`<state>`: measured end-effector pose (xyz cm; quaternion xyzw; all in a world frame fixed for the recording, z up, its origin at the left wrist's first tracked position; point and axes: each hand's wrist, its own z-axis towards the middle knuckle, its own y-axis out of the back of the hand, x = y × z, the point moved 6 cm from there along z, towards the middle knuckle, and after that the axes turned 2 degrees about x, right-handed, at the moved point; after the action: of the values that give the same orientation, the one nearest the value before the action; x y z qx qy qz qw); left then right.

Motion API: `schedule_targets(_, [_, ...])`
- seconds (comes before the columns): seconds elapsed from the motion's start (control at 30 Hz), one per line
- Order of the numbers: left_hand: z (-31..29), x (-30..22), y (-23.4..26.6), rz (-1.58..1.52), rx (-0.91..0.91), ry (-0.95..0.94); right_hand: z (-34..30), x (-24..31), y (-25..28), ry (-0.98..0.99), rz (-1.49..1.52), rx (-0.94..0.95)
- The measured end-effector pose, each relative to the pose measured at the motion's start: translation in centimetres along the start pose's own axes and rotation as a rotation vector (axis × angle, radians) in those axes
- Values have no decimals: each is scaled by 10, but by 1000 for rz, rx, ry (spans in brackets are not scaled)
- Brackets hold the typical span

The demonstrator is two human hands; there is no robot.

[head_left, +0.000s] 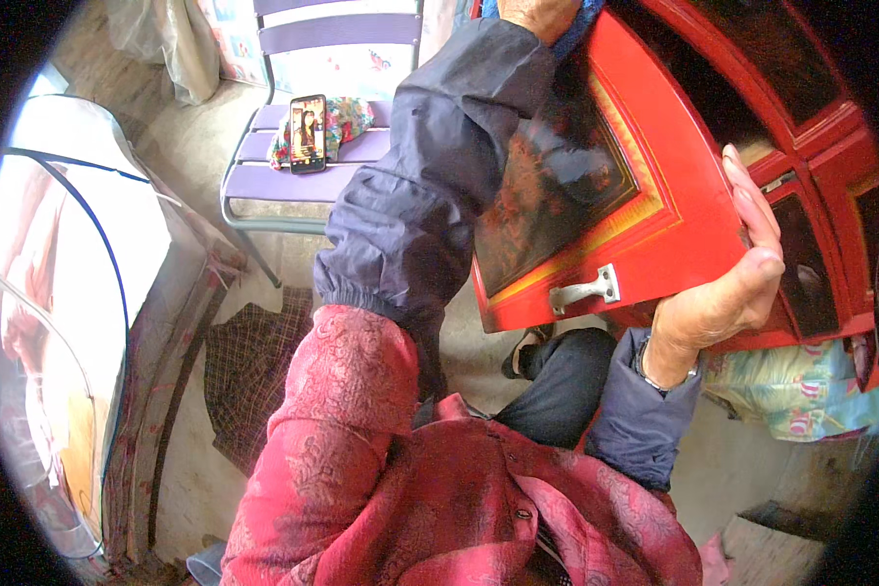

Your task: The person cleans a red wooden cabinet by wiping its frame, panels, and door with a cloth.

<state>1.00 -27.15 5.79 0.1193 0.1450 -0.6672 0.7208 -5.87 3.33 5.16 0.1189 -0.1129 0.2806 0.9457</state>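
A red cabinet door (689,234) with a dark patterned panel and a yellow border stands swung out in front of me. Its silver handle (586,289) sits near the lower edge. My right hand (723,298) grips the door's right edge, fingers stretched along it. Up at the top of the picture, my left hand (537,14) is on a bunched blue cloth (578,29) at the door's upper part. The cloth shows on both sides of that hand; the picture's edge cuts off the fingertips.
The red cabinet (801,156) fills the right side, with a patterned fabric bundle (801,391) below it. A purple slatted chair (283,184) carries a phone (308,134) and a floral cloth (350,122). At left stands a plastic-covered piece (98,244); a dark checked cloth (254,376) lies on the floor.
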Motion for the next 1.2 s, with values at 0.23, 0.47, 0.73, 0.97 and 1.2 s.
schedule_targets(0.23, [-11,-48,11,-59,31,-19,1,-3,4,-4,-9,0])
schedule_targets(0.47, [-27,-115,23,-158,61,-90,1,-8,6,-30,31,-24])
schedule_targets(0.73, [-61,-150,22,-274,-196,-76,1,5,3,-55,11,-42])
schedule_targets(0.97, [-85,-194,40,-427,-181,39,0,13,4,-169,-73,-54])
schedule_targets(1.2, [-87,-193,40,-368,-249,-14,-1,7,4,-143,-40,-44])
